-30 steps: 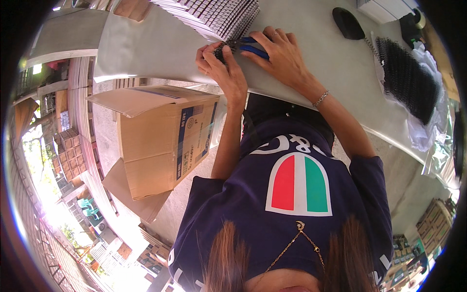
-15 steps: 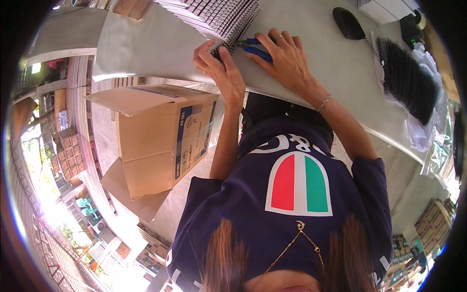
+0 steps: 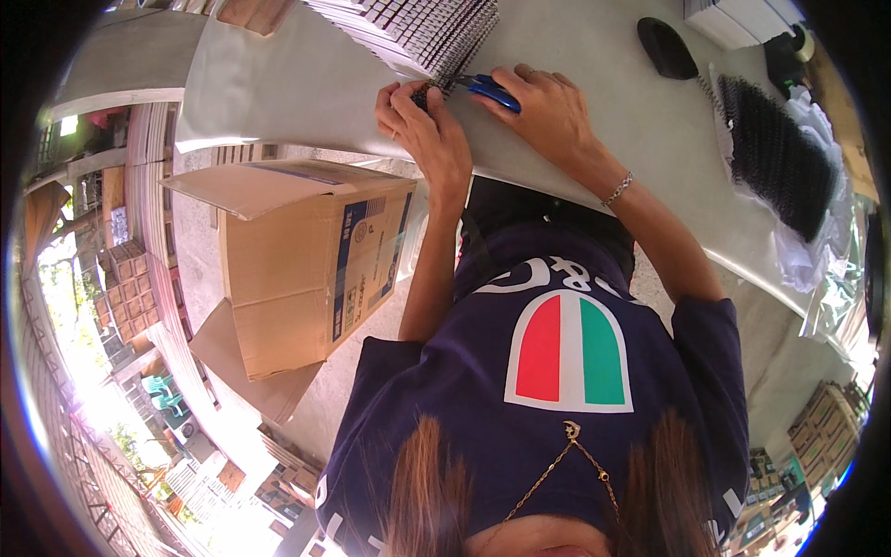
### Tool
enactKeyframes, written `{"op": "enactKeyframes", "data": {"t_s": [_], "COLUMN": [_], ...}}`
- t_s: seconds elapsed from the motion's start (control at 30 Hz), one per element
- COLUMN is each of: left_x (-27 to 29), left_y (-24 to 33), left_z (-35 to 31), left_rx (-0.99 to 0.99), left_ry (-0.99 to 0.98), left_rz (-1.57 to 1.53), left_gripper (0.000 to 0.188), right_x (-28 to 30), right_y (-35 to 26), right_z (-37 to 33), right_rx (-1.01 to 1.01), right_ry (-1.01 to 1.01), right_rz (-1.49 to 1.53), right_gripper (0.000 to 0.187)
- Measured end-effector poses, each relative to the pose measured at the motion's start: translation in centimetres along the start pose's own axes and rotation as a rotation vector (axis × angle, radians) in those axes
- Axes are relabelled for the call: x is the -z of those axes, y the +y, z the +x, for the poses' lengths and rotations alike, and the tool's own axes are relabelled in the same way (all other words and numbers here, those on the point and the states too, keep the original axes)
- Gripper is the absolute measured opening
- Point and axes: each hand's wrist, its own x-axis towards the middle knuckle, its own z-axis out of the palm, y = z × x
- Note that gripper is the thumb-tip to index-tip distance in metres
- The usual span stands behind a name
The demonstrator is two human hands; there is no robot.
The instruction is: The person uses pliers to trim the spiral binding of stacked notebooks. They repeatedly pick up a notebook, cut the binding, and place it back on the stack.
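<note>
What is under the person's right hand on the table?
A blue-handled tool sticks out from under the right hand, against the grey table. Its working end is covered by the hands, beside the left hand.

Two hands (image 3: 483, 121), one blue-handled tool (image 3: 492, 90), one open cardboard box (image 3: 306, 260), one black oval object (image 3: 666, 46).

Blue-handled pliers (image 3: 490, 90) lie flat on the grey table, tips at a small dark spiral piece (image 3: 422, 95).
</note>
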Motion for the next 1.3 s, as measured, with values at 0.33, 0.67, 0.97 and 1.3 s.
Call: {"op": "enactKeyframes", "data": {"t_s": [0.33,0.67,0.97,1.3], "left_x": [0.6,0.3,0.2,0.0], "left_y": [0.5,0.1,-0.2,-0.3], "left_z": [-0.1,-0.3,-0.3,-0.2], "left_rx": [0.004,-0.008,-0.029,-0.024], "left_ry": [-0.009,0.001,0.006,0.025], "left_rz": [0.043,0.073,0.063,0.094], "left_gripper": [0.025,0.023,0.02,0.019], "right_x": [0.5,0.3,0.0,0.3], "right_y": [0.1,0.0,0.0,0.3], "right_z": [-0.3,-0.1,0.0,-0.2], "right_rx": [0.072,0.055,0.089,0.013], "right_ry": [0.057,0.058,0.042,-0.051], "right_rz": [-0.095,-0.049,-0.084,-0.064], "right_gripper": [0.043,0.043,0.043,0.042]}}
